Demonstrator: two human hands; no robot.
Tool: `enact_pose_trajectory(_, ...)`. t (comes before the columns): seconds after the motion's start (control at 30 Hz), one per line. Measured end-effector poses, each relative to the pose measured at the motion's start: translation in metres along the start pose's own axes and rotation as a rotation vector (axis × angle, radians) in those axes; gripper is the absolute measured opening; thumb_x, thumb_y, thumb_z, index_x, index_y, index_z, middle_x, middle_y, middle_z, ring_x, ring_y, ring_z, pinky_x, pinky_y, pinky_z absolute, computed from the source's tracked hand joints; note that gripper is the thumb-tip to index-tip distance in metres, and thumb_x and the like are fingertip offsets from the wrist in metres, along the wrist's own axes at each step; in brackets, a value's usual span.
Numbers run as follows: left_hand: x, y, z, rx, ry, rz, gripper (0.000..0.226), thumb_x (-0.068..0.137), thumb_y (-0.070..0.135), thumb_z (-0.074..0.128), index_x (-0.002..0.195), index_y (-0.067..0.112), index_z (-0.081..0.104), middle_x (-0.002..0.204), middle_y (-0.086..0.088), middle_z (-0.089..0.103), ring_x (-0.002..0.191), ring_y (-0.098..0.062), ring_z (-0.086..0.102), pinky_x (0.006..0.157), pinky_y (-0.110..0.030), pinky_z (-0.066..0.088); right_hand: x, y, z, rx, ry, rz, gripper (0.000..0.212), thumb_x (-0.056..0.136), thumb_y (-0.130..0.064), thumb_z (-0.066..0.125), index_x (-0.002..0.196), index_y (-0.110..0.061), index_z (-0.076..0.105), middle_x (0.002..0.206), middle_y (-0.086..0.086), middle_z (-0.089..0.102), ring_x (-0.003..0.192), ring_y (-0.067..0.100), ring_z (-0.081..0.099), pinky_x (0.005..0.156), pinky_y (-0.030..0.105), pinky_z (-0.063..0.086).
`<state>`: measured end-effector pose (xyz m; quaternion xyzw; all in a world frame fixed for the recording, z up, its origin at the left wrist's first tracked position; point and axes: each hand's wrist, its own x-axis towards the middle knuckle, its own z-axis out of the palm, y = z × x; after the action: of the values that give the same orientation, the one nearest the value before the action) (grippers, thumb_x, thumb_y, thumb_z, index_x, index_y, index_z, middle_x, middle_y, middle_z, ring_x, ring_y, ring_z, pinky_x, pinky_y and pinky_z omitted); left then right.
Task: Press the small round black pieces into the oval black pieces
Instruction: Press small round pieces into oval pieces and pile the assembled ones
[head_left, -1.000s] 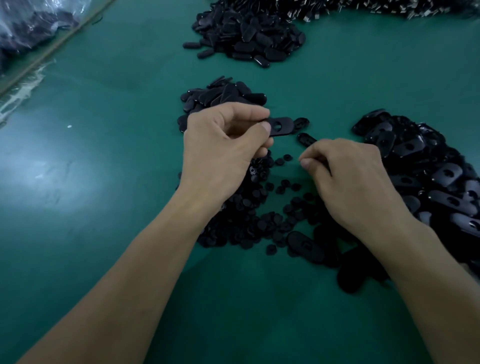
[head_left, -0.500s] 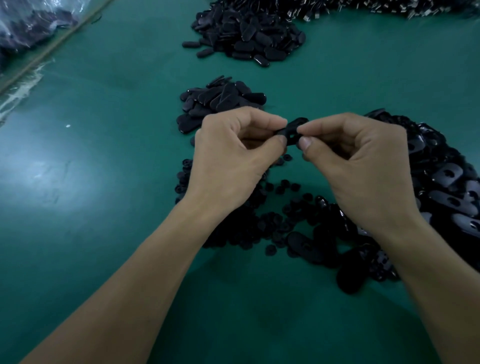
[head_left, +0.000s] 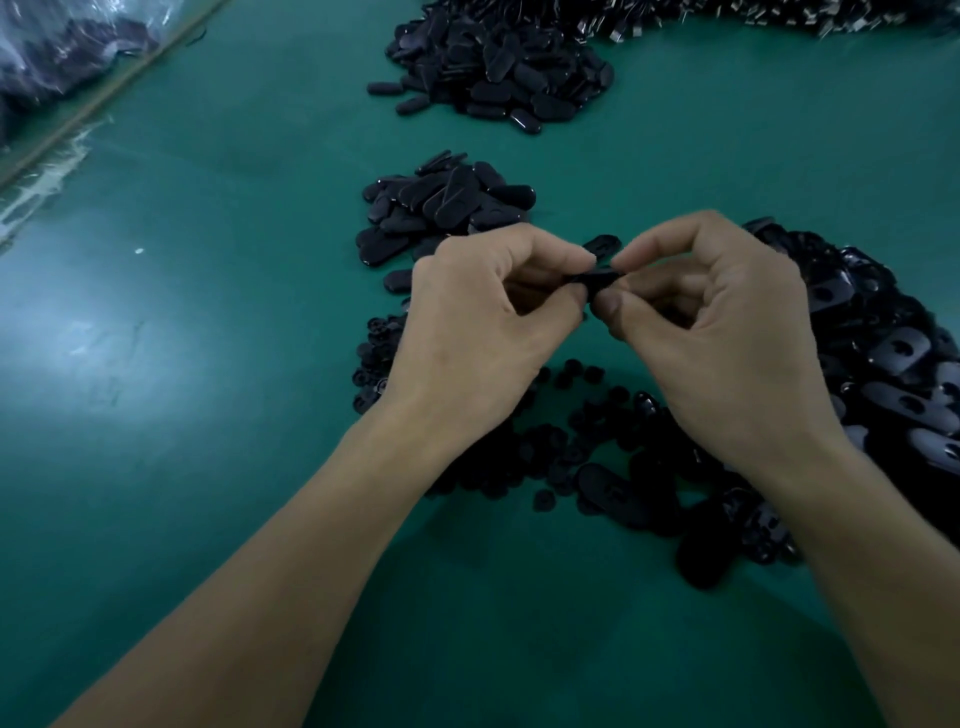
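Both hands meet above the green table (head_left: 218, 415). My left hand (head_left: 483, 343) and my right hand (head_left: 722, 332) pinch one oval black piece (head_left: 595, 279) between thumbs and forefingers; most of it is hidden by the fingertips. Whether a small round piece sits in it cannot be seen. Beneath the hands lies a scatter of small round black pieces (head_left: 566, 441). A heap of oval pieces with holes (head_left: 893, 353) lies at the right.
A small heap of oval pieces (head_left: 447, 208) sits just beyond my left hand, and a larger heap (head_left: 498, 67) lies at the back. One loose oval piece (head_left: 602, 242) lies behind the fingertips. A plastic bag (head_left: 62, 47) sits at the top left past the table edge.
My right hand rose from the round pieces and met my left hand at the oval piece. Both hands now pinch it together, turned more edge-on.
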<state>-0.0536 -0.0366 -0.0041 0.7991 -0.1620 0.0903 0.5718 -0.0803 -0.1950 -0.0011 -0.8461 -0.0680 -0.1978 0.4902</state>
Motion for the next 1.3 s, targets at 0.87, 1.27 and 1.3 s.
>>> enact_pose_trajectory(0.87,-0.003,-0.004,-0.002,0.313,-0.072,0.120,0.018,0.088,0.009,0.073,0.103,0.019,0.074,0.085,0.012,0.072,0.077,0.000,0.066,0.074,-0.021,0.055,-0.007,-0.004,0.001,-0.094,-0.165,0.022,0.037,0.095,-0.005,0.063,0.080,-0.034,0.046,0.080,-0.013,0.071,0.063,0.009,0.066,0.057,0.031,0.052)
enact_pose_trajectory(1.27,0.000,-0.003,0.000,-0.034,-0.110,-0.090,0.028,0.089,0.014,0.076,0.096,0.038,0.062,0.081,0.010,0.074,0.074,-0.007,0.071,0.071,-0.028,0.058,0.004,0.011,-0.008,-0.004,-0.141,0.023,0.017,0.094,-0.017,0.069,0.105,-0.030,0.073,0.093,-0.016,0.074,0.092,0.001,0.070,0.086,0.025,0.056)
enact_pose_trajectory(1.3,0.001,-0.003,0.000,-0.048,-0.108,-0.090,0.027,0.089,0.013,0.076,0.095,0.035,0.063,0.079,0.010,0.074,0.072,-0.009,0.071,0.072,-0.031,0.060,0.004,0.010,-0.007,0.047,-0.158,0.034,0.020,0.094,-0.015,0.070,0.102,-0.033,0.071,0.091,-0.018,0.074,0.091,0.000,0.070,0.084,0.021,0.056)
